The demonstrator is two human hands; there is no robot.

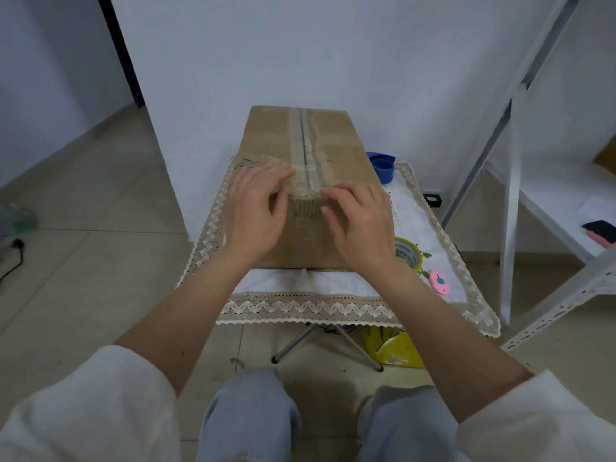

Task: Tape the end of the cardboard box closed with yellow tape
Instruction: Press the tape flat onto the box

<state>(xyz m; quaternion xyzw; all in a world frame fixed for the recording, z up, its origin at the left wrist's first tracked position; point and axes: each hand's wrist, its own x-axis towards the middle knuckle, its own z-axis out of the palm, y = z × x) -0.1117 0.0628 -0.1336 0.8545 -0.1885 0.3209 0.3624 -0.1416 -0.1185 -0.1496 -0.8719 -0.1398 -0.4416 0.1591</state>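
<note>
A long brown cardboard box lies on a small table covered by a lace-edged cloth. Pale tape runs along the top seam and over the near edge onto the end face. My left hand lies flat on the near left corner, fingers spread over the tape. My right hand presses flat on the near right corner and end face. A yellow tape roll sits on the cloth right of the box, partly hidden by my right wrist.
A pink cutter lies near the roll. A blue cup stands behind the box's right side. White metal shelving with a dark phone stands at right. A yellow bag lies under the table. My knees are below.
</note>
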